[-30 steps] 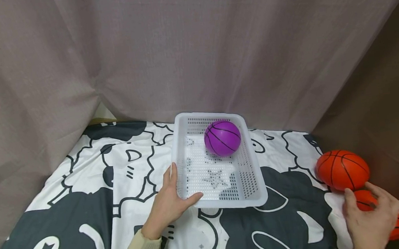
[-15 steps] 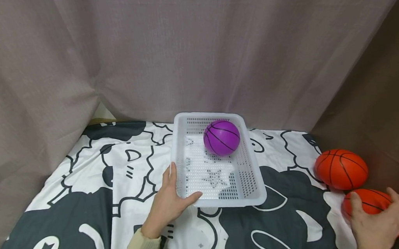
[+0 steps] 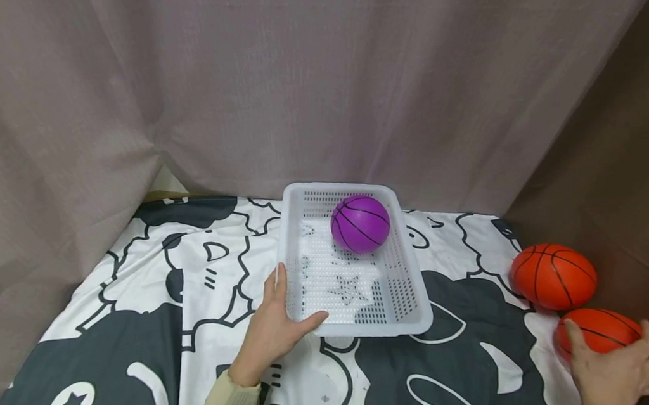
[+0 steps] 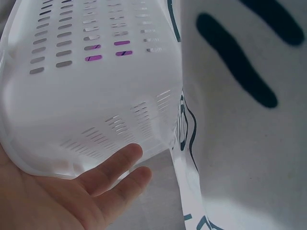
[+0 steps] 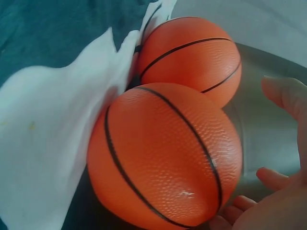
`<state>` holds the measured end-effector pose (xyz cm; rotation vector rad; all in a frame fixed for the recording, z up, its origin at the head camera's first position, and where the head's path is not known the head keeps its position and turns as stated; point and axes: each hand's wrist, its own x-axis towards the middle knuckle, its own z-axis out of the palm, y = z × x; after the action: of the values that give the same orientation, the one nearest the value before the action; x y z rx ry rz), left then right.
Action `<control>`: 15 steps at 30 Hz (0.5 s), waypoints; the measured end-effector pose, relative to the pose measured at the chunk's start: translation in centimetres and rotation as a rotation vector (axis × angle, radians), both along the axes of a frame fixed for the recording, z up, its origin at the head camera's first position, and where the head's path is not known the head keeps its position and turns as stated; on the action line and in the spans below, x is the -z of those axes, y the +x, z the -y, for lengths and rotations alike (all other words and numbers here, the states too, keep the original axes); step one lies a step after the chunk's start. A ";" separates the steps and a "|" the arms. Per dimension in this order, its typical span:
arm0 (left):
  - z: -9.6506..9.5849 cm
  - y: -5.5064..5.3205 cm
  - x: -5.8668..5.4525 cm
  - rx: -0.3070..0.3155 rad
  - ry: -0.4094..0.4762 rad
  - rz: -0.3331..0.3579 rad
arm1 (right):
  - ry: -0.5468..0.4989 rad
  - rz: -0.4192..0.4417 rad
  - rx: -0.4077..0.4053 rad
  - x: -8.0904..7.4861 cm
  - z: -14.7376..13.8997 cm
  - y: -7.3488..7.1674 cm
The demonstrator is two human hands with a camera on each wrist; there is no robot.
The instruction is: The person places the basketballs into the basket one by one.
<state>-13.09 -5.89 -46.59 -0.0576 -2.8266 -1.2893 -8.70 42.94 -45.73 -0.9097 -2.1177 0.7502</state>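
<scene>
A white perforated plastic basket [image 3: 340, 331] stands on the patterned cloth, with a purple basketball-style ball [image 3: 360, 224] in its far right part. My left hand [image 3: 274, 333] is at its near left corner: the thumb lies along the front rim, the fingers run straight along the outside of the left wall [image 4: 96, 96]. At the right, two orange toy basketballs sit close together, one behind the other. The far ball [image 3: 553, 276] is untouched. Against the right side of the near ball [image 5: 163, 158] is my right hand [image 3: 618, 370], fingers loosely bent and not wrapped round it.
Black-and-white cartoon cloth [image 3: 452, 370] covers the surface. Grey-brown curtain [image 3: 315, 82] hangs behind, and a darker brown one [image 3: 634, 216] rises on the right, close to the orange balls.
The near orange ball has shifted left, towards the far ball's underside in the head view. My right hand has moved right and slightly down. Left hand and basket look the same.
</scene>
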 end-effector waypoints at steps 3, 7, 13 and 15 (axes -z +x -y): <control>0.0 0.0 0.1 0.002 0.000 0.001 | -0.055 0.081 0.018 0.2 -0.4 -0.1; -0.1 -0.1 0.1 0.001 -0.006 -0.001 | -0.071 0.153 0.041 0.2 -0.7 -0.1; -0.1 -0.1 0.0 -0.003 -0.004 -0.006 | -0.095 0.283 0.048 -0.1 -0.9 -0.1; -0.1 -0.1 0.0 -0.003 -0.003 -0.007 | -0.110 0.312 0.050 -0.1 -0.9 -0.1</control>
<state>-13.15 -5.79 -46.60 -0.0578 -2.8217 -1.2824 -8.78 43.84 -45.61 -1.2004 -2.3296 0.7445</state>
